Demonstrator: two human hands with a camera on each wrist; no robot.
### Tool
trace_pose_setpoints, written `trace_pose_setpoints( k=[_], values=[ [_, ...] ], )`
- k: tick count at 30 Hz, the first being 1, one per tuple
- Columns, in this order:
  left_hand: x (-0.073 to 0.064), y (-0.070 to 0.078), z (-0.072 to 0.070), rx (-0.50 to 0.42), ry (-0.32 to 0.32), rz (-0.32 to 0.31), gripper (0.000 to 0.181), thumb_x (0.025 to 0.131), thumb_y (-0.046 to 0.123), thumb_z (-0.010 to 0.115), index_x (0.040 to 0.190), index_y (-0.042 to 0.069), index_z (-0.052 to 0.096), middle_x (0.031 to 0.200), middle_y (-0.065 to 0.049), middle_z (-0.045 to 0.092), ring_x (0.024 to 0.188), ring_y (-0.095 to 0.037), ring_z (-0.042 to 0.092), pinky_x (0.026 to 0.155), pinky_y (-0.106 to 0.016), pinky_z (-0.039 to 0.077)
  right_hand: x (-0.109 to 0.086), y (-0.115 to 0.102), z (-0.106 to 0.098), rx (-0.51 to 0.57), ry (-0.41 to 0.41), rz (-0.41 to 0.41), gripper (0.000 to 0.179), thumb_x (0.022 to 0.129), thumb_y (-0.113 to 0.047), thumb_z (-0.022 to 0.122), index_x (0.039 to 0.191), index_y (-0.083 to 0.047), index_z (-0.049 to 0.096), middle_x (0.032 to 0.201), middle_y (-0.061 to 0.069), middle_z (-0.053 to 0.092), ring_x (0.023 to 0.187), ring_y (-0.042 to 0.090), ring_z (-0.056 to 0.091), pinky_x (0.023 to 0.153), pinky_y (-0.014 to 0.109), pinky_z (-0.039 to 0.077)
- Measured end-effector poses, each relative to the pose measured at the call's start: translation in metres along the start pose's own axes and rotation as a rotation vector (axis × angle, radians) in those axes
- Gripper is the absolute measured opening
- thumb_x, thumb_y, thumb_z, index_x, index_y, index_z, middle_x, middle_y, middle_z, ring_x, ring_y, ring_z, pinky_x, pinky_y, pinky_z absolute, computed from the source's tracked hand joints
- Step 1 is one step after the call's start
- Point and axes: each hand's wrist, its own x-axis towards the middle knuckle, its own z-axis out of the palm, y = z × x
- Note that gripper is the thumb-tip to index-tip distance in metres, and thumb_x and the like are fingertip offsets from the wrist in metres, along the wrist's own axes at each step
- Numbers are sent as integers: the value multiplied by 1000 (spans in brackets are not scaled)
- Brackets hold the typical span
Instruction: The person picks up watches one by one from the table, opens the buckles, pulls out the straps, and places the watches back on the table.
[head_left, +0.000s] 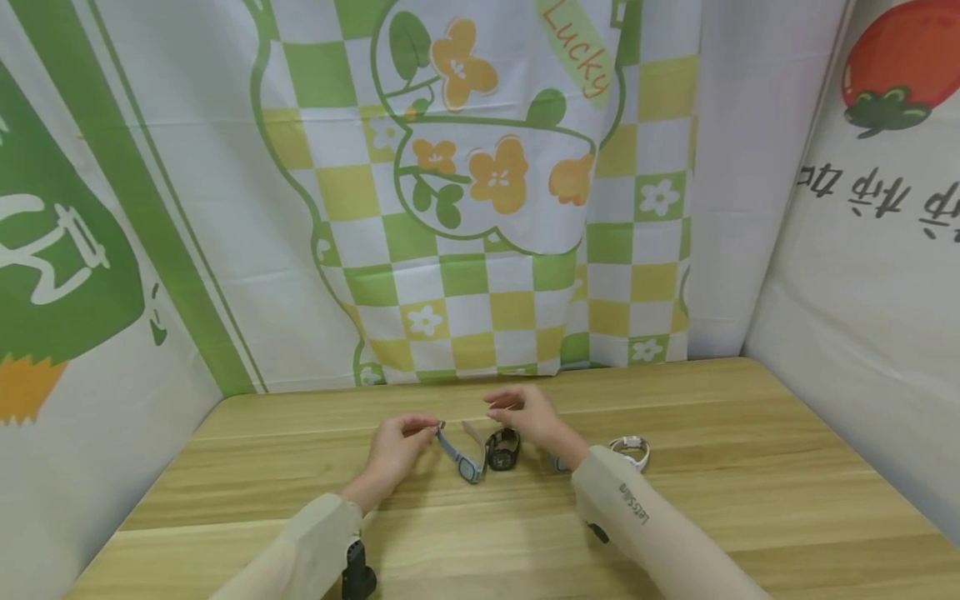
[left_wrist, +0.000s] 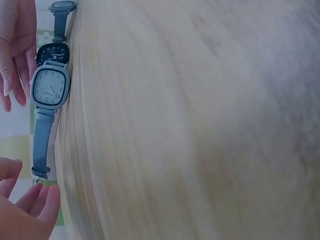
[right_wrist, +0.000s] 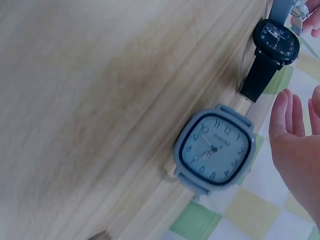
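A light blue wristwatch [head_left: 468, 469] lies face up near the middle of the table. My left hand [head_left: 395, 454] pinches the buckle end of its strap between thumb and fingertips; the left wrist view shows that strap [left_wrist: 42, 142] stretched towards the fingers. Just right of it is a black wristwatch [head_left: 503, 450], its dial also visible in the right wrist view. My right hand [head_left: 528, 417] hovers above and behind the black watch, fingers loosely extended and holding nothing. A greyish-beige strap [head_left: 474, 432] sticks up between the two watches; which watch it belongs to I cannot tell.
Another pale blue watch [head_left: 558, 463] is partly hidden by my right wrist; its square dial [right_wrist: 215, 147] shows large in the right wrist view. Farther right stands a white watch [head_left: 632, 450] with its band looped. A patterned curtain [head_left: 465, 292] hangs behind the wooden table [head_left: 465, 550].
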Motion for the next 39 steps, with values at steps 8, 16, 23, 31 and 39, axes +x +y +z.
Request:
trace_pose_setpoints(
  k=[8,16,23,31,39],
  values=[
    [0,1,0,101,8,48,14,96,2,69,104,-6,78,112,-21,77,106,-34,72,91,-39,56,-4,-1,-8,18,18,25,28,100,1,68,126,11,68,119,28,73,105,44,71,86,39,63],
    [2,4,8,80,-10,59,15,97,3,71,107,-5,78,110,-20,78,101,-28,71,87,-33,56,-6,3,-13,35,13,20,28,100,3,67,126,13,67,122,33,69,105,44,71,89,41,63],
    [2,14,20,34,-19,85,15,95,-1,72,106,-8,77,105,-21,77,93,-25,71,78,-25,56,-9,6,-18,18,23,6,29,99,4,68,125,15,66,118,32,71,102,43,72,87,41,63],
    [5,17,34,-16,-80,135,19,93,3,72,107,-9,76,98,-16,78,83,-16,67,71,-25,55,-11,11,-22,-44,64,15,26,97,2,71,121,11,70,109,25,76,93,32,73,80,37,62],
    [9,26,45,-13,-97,106,21,92,4,74,109,-9,75,98,-18,77,82,-14,65,71,-24,54,-12,11,-24,-96,87,12,23,95,0,74,116,10,73,109,24,77,94,31,73,85,39,61]
  ],
)
